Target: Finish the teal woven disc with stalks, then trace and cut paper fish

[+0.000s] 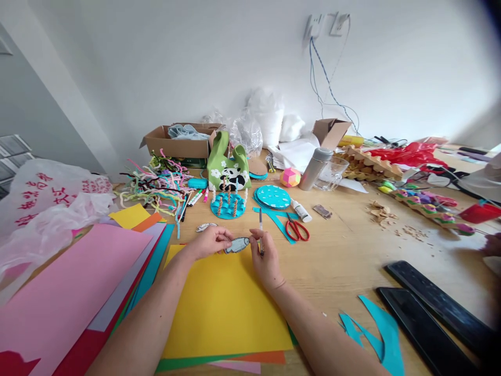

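A small paper fish cutout (237, 245), pale blue-grey with a dark outline, is held above a yellow sheet (229, 308). My left hand (209, 243) pinches its left end between thumb and fingers. On the other side, my right hand (267, 258) is closed round a slim pen (261, 222) that points upward, and its fingertips touch the fish's right end. Another white cutout (205, 227) lies just behind my left hand. Red-handled scissors (297, 230) and blue paper strips (279, 223) rest beyond my right hand.
Stacked coloured paper (90, 271) covers the left side. Behind stand a blue disc with twisted posts (228, 205), a green panda bag (229, 164), a glue bottle (300, 210) and a steel flask (316, 169). Two black phones (426, 329) and blue scraps (385, 334) lie at right.
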Demonstrator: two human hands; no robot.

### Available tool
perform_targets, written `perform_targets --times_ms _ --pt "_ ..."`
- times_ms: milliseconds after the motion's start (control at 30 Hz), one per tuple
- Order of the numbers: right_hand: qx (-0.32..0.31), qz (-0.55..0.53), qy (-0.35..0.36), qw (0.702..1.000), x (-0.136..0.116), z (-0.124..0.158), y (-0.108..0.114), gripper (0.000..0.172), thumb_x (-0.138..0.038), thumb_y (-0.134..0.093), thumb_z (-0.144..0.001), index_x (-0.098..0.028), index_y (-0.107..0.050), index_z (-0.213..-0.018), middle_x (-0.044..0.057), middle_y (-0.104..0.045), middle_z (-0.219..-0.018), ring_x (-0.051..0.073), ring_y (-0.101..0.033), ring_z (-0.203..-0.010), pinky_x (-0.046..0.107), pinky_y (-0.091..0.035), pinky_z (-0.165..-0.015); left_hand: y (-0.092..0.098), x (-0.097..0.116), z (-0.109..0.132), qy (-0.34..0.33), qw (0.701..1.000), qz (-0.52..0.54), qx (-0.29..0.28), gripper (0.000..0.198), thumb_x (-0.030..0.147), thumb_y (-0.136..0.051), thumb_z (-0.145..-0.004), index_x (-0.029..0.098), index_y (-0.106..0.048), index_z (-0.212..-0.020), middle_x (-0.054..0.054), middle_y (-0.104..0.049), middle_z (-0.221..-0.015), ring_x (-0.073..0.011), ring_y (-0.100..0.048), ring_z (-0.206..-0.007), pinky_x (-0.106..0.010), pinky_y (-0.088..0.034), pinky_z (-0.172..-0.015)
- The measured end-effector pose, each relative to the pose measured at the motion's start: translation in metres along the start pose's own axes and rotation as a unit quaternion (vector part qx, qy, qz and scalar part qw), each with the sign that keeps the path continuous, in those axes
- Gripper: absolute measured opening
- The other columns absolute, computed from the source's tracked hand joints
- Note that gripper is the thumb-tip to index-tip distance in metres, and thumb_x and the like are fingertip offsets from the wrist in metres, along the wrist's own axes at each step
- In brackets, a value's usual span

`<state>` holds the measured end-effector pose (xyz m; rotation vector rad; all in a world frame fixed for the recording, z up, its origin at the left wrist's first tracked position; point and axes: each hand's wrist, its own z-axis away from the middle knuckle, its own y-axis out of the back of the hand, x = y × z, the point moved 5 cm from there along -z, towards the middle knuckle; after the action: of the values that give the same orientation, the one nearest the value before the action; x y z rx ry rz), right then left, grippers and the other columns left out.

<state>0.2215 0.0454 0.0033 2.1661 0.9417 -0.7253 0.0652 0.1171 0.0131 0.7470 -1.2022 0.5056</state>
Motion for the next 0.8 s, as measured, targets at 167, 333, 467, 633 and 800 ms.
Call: perform_targets --times_ms 167,333,467,633,800 --pt "0.007 -0.038 -0.025 0.999 0.003 0.001 0.000 0.018 -0.024 -0.042 -0.094 -0.021 -0.053 -0.108 0.008 -0.062 -0.094 0.019 -0.062 -0.088 0.036 -0.052 -0.078 -0.003 0.001 0.000 0.014 1.000 -0.021 -0.006 0.023 0.033 -0.070 -0.066 0.016 -0.060 -0.077 -0.002 -0.067 -0.066 -0.0122 -0.059 -0.057 -0.022 -0.039 -0.050" --pt "0.001 -0.034 -0.014 0.999 -0.001 0.000 0.001 0.017 -0.028 -0.046 -0.093 -0.021 -0.053 -0.107 0.008 -0.063 -0.094 0.019 -0.062 -0.089 0.037 -0.051 -0.080 0.000 0.001 0.000 0.001 1.000 0.029 0.005 0.029 0.037 -0.072 -0.064 0.016 -0.057 -0.075 -0.001 -0.066 -0.063 -0.0114 -0.058 -0.053 -0.024 -0.044 -0.053" --pt "-0.001 -0.028 0.007 1.000 -0.003 0.000 0.001 0.019 -0.024 -0.047 -0.091 -0.022 -0.052 -0.109 0.005 -0.063 -0.090 0.018 -0.061 -0.086 0.036 -0.051 -0.080 -0.003 0.002 0.000 0.006 1.000 0.015 -0.003 0.027 0.035 -0.071 -0.065 0.016 -0.057 -0.077 -0.002 -0.067 -0.063 -0.0128 -0.060 -0.055 -0.023 -0.044 -0.051" --pt "-0.001 -0.028 0.010 1.000 -0.004 0.000 0.001 0.018 -0.021 -0.046 -0.091 -0.021 -0.053 -0.107 0.004 -0.062 -0.085 0.017 -0.061 -0.081 0.033 -0.051 -0.076 -0.009 0.004 0.002 0.017 0.999 -0.001 -0.028 0.024 0.032 -0.070 -0.065 0.015 -0.058 -0.077 -0.003 -0.068 -0.066 -0.0150 -0.063 -0.061 -0.022 -0.043 -0.049" --pt "-0.005 -0.042 0.005 0.999 -0.007 0.000 0.002 0.020 -0.023 -0.050 -0.090 -0.021 -0.051 -0.110 0.005 -0.064 -0.090 0.017 -0.062 -0.086 0.034 -0.050 -0.079 -0.006 0.007 0.003 0.007 0.998 0.063 -0.005 0.033 0.039 -0.075 -0.064 0.014 -0.058 -0.077 -0.006 -0.069 -0.070 -0.0164 -0.066 -0.064 -0.027 -0.051 -0.058"
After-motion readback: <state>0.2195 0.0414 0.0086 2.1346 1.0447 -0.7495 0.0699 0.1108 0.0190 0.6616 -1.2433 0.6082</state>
